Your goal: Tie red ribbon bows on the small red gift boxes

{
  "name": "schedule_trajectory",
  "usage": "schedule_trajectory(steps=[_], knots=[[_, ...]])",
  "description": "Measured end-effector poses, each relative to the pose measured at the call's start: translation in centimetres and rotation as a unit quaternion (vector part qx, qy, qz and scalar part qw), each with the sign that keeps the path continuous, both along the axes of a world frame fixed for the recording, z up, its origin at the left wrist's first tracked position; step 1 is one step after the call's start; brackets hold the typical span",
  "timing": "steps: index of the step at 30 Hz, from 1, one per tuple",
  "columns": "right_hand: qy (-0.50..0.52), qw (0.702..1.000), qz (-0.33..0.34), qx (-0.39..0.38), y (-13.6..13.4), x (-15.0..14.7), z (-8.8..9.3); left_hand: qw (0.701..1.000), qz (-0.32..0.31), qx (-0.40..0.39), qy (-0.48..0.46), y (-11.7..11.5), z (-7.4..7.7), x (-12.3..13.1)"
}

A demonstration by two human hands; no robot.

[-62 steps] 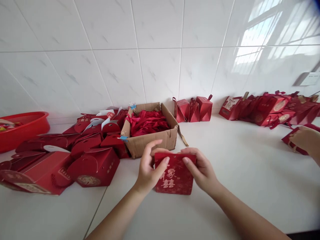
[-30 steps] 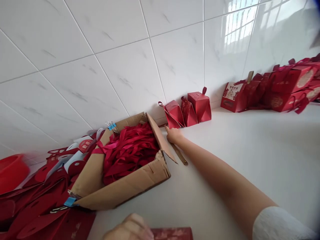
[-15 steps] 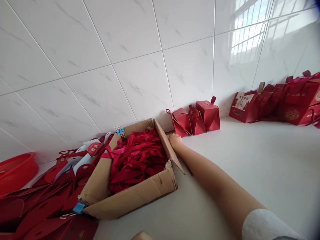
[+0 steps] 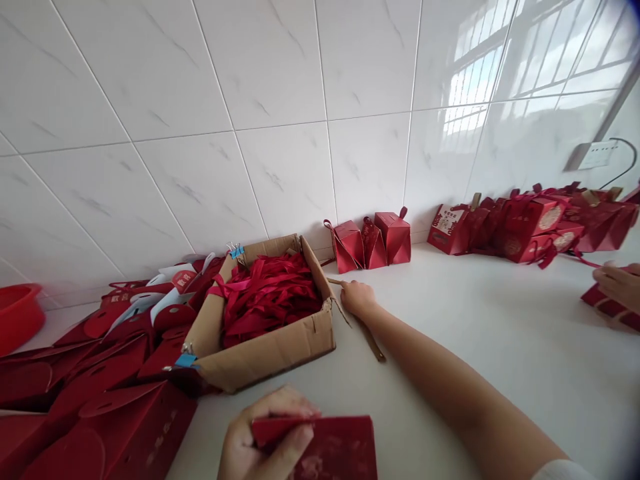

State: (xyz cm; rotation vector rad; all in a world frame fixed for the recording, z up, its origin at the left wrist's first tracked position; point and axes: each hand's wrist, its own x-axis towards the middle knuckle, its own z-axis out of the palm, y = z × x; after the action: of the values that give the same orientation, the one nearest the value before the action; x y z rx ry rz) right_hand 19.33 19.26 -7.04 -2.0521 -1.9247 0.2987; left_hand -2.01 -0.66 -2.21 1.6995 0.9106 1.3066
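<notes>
At the bottom of the view my left hand (image 4: 267, 430) is closed on a dark red gift box (image 4: 340, 448), thumb on the near side. My right hand (image 4: 357, 298) is closed on a brownish-gold ribbon (image 4: 374, 345), just right of the cardboard box. One end of the ribbon pokes out left of the fingers; the other trails along the table under my wrist. The open cardboard box (image 4: 270, 363) holds a heap of red ribbons (image 4: 273, 300). Behind my right hand, several small red gift boxes (image 4: 370, 243) with loop handles stand against the wall.
Many flat-topped red boxes (image 4: 125, 427) crowd the left side, with a red plastic basin (image 4: 20, 319) behind them. A row of finished-looking red boxes (image 4: 525, 230) lines the wall at right. Another person's hand (image 4: 620, 287) holds a red box at the right edge.
My left hand has risen into view with a red gift box. My right hand has come slightly away from the cardboard box with the gold ribbon. The view has shifted right.
</notes>
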Motion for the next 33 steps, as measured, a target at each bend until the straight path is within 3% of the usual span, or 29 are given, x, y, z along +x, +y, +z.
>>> schedule_trajectory(steps=[6,10,15,20,26,33], knots=[[0.053,0.997,0.001,0.052,-8.6,4.9,-0.8,0.999,0.022,0.003,0.031,0.2,-0.1,-0.1],[0.078,0.992,-0.056,0.077,-12.5,6.9,-1.7,0.999,0.017,-0.027,0.021,-0.1,0.0,0.2],[0.081,0.989,-0.095,0.082,-12.3,6.8,-2.1,0.999,0.003,-0.051,-0.009,-0.4,0.1,0.5],[0.068,0.993,-0.065,0.066,-11.4,5.8,-1.8,0.998,-0.018,-0.051,-0.024,-0.6,0.5,0.7],[0.090,0.995,-0.014,0.045,-13.1,6.6,-1.4,0.995,-0.018,-0.091,-0.034,-0.7,0.5,0.7],[0.144,0.989,-0.039,0.005,-13.7,7.3,-0.7,0.994,-0.024,-0.101,-0.039,-0.7,0.2,0.6]])
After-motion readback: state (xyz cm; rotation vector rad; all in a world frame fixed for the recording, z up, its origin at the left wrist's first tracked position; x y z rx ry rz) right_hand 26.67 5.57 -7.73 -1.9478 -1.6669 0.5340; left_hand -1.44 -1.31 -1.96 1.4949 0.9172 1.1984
